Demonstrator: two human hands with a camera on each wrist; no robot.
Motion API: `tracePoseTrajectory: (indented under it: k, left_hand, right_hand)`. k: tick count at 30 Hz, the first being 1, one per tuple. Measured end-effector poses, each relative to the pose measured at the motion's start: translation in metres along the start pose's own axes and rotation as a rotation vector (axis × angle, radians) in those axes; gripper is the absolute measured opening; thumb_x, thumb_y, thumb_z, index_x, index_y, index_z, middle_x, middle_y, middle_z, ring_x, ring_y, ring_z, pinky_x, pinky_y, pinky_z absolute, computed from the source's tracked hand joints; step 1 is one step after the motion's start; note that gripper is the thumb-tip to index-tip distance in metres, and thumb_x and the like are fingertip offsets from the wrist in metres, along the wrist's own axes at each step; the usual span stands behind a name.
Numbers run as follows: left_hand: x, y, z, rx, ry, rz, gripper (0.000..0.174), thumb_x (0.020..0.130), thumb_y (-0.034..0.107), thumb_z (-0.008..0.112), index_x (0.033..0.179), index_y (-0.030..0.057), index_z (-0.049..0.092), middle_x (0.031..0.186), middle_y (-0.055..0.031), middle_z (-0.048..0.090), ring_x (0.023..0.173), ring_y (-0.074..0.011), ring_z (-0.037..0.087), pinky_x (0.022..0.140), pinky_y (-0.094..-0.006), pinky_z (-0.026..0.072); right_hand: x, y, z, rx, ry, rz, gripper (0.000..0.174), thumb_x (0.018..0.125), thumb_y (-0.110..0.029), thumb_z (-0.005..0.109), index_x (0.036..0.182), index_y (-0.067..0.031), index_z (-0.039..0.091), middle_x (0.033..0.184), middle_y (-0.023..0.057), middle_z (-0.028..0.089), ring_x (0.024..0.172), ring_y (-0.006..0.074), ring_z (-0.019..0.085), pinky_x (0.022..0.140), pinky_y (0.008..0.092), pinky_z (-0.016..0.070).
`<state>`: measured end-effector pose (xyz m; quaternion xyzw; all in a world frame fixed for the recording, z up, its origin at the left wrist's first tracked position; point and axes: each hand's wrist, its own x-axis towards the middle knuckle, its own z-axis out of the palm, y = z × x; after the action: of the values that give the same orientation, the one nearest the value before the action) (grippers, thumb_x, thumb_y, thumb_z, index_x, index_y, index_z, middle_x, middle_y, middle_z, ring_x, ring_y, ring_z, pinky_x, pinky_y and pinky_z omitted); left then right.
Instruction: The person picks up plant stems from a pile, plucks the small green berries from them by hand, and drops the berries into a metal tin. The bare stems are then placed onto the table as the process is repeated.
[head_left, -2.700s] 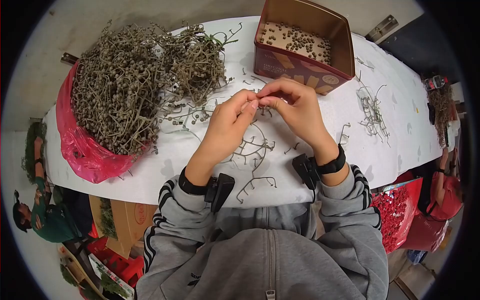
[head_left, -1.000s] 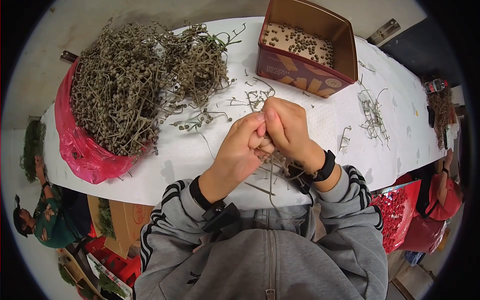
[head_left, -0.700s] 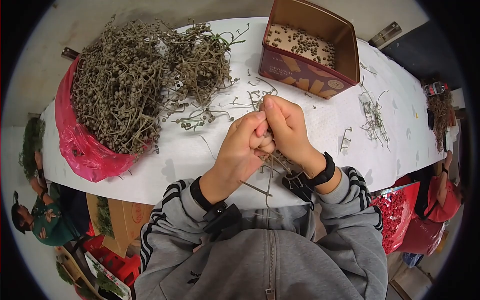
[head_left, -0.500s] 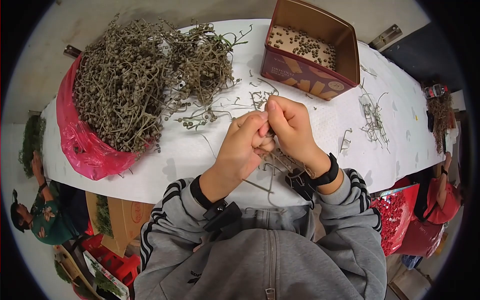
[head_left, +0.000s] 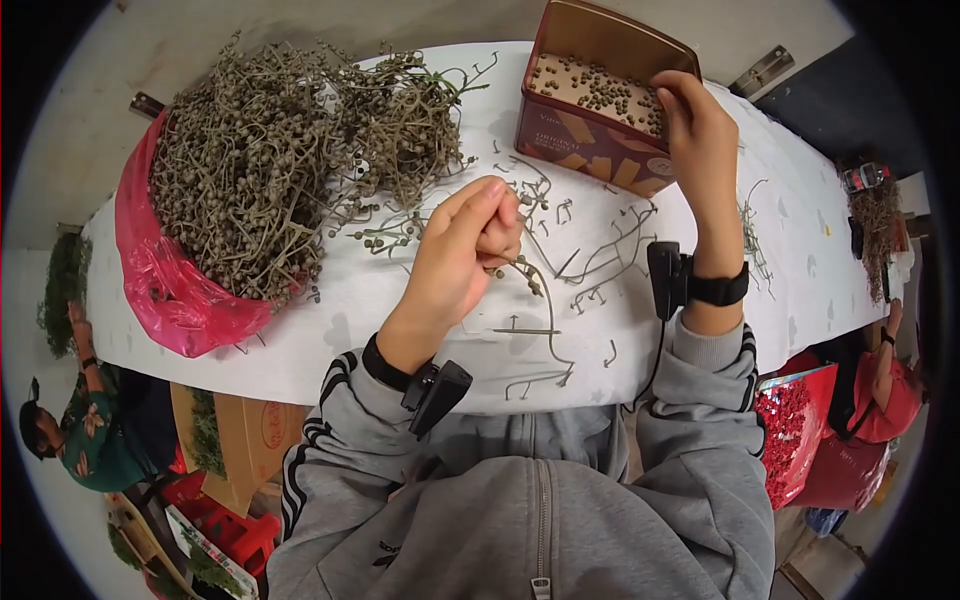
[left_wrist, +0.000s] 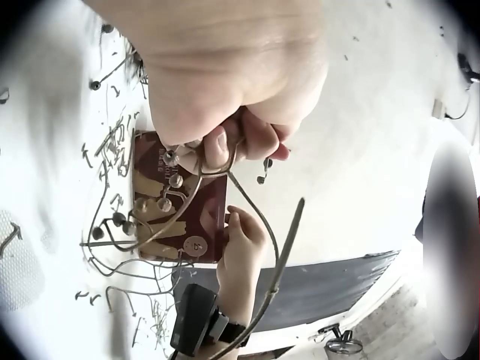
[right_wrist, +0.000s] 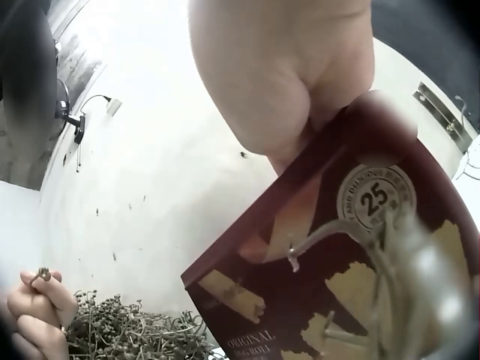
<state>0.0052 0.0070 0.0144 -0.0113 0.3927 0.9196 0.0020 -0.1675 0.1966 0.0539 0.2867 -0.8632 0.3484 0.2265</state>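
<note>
In the head view my left hand [head_left: 462, 245] is mid-table, fingers curled round a thin branching stem [left_wrist: 259, 225]. Small round brown seed heads [left_wrist: 165, 202] hang from this stem below the fist in the left wrist view. My right hand [head_left: 703, 140] reaches over the right front rim of a dark red biscuit tin [head_left: 590, 140], fingers bent down inside it. Its fingertips are hidden behind the tin's wall in the right wrist view, and I cannot tell whether they hold anything. Loose round seed heads [head_left: 610, 92] lie scattered on the tin's pale bottom.
At left, a pink plastic bag [head_left: 185, 300] overflows with a heap of dried seed-head stems [head_left: 250, 170]. Bare stem pieces [head_left: 610, 250] lie on the white tablecloth [head_left: 400, 365] before the tin, and more stems [head_left: 752, 235] to its right. Other people [head_left: 100, 440] sit at both sides.
My hands were together, fists touching at mid-table; now they are apart. The right hand has moved up and right to the tin. The left still grips the stem, slightly further left.
</note>
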Motion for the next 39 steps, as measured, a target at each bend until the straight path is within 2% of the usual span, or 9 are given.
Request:
tracePoseTrajectory:
  k: [5, 9, 11, 16, 23, 26, 31, 35, 39]
  left_hand:
    - [0.001, 0.0, -0.001, -0.096, -0.036, -0.05, 0.029, 0.1, 0.025, 0.04, 0.078, 0.0065, 0.045, 0.056, 0.0066, 0.019, 0.053, -0.0059, 0.021, 0.049, -0.0228, 0.0193]
    - [0.002, 0.001, -0.001, -0.018, 0.004, -0.028, 0.029, 0.1, 0.028, 0.042, 0.08, 0.0067, 0.046, 0.056, 0.0072, 0.022, 0.053, -0.005, 0.021, 0.048, -0.0223, 0.0186]
    - [0.002, 0.0, -0.002, 0.029, 0.026, -0.017, 0.03, 0.1, 0.029, 0.042, 0.081, 0.0067, 0.047, 0.056, 0.0075, 0.023, 0.052, -0.0046, 0.021, 0.048, -0.0221, 0.0184]
    - [0.005, 0.0, -0.005, 0.499, 0.209, 0.115, 0.026, 0.098, 0.028, 0.049, 0.088, 0.0042, 0.054, 0.056, 0.0078, 0.032, 0.052, -0.002, 0.025, 0.047, -0.0208, 0.0198]
    - [0.002, -0.004, 0.005, 0.732, 0.23, -0.024, 0.021, 0.094, 0.02, 0.056, 0.098, 0.0003, 0.064, 0.057, 0.0073, 0.043, 0.054, -0.0014, 0.033, 0.048, -0.0198, 0.0245]
    - [0.004, -0.012, 0.005, 0.776, 0.227, 0.253, 0.02, 0.092, 0.016, 0.058, 0.097, -0.0007, 0.067, 0.06, 0.008, 0.048, 0.055, -0.0017, 0.036, 0.048, -0.0201, 0.0276]
    - [-0.004, -0.006, 0.013, 0.992, 0.201, 0.259, 0.02, 0.092, 0.014, 0.058, 0.091, -0.0026, 0.068, 0.06, 0.008, 0.049, 0.056, -0.0019, 0.037, 0.049, -0.0207, 0.0302]
    - [-0.011, -0.001, 0.017, 1.194, 0.062, 0.56, 0.02, 0.094, 0.014, 0.055, 0.093, -0.0011, 0.068, 0.06, 0.0073, 0.049, 0.055, -0.0017, 0.038, 0.048, -0.0204, 0.0303]
    - [-0.013, 0.006, 0.021, 0.719, 0.148, 0.166, 0.026, 0.097, 0.018, 0.05, 0.093, -0.0002, 0.067, 0.056, 0.0071, 0.043, 0.052, -0.0017, 0.034, 0.047, -0.0203, 0.0271]
  right_hand:
    - [0.007, 0.008, 0.01, -0.379, 0.191, -0.464, 0.015, 0.088, -0.007, 0.058, 0.102, -0.0009, 0.061, 0.082, 0.0061, 0.064, 0.074, 0.0171, 0.058, 0.069, 0.0248, 0.045]
    - [-0.018, -0.056, 0.001, 0.332, -0.123, -0.285, 0.017, 0.085, -0.007, 0.062, 0.101, -0.0001, 0.061, 0.089, 0.0074, 0.065, 0.078, 0.0163, 0.061, 0.071, 0.0256, 0.047]
    - [-0.028, -0.068, 0.005, 0.607, -0.632, -0.134, 0.018, 0.083, -0.006, 0.064, 0.1, 0.0007, 0.061, 0.095, 0.0087, 0.064, 0.08, 0.0139, 0.06, 0.072, 0.0256, 0.0478]
    - [-0.045, -0.06, 0.031, 0.681, -0.662, -0.005, 0.016, 0.083, -0.007, 0.067, 0.095, 0.0014, 0.06, 0.095, 0.0079, 0.062, 0.081, 0.0112, 0.059, 0.072, 0.0241, 0.047]
    - [-0.057, -0.062, 0.043, 0.884, -0.433, 0.161, 0.011, 0.089, -0.01, 0.061, 0.09, -0.0003, 0.056, 0.084, 0.0024, 0.058, 0.073, 0.0083, 0.054, 0.065, 0.022, 0.0442]
    - [-0.056, -0.062, 0.043, 1.185, -0.514, 0.395, 0.008, 0.09, -0.009, 0.059, 0.089, -0.0018, 0.054, 0.081, 0.0018, 0.056, 0.07, 0.0075, 0.051, 0.062, 0.021, 0.0417]
    - [-0.06, -0.062, 0.043, 1.51, -0.476, 0.549, 0.007, 0.09, -0.007, 0.057, 0.085, -0.0035, 0.052, 0.078, 0.0016, 0.053, 0.066, 0.0066, 0.047, 0.058, 0.02, 0.0378]
    - [-0.027, -0.014, 0.011, 1.531, 0.004, 0.358, 0.003, 0.089, 0.001, 0.056, 0.087, -0.001, 0.058, 0.076, 0.0019, 0.059, 0.063, 0.0083, 0.052, 0.057, 0.0222, 0.0444]
    - [-0.024, -0.032, -0.005, 0.981, 0.124, 0.252, 0.012, 0.086, 0.001, 0.057, 0.097, 0.0003, 0.061, 0.088, 0.0055, 0.063, 0.075, 0.0121, 0.058, 0.064, 0.0252, 0.047]
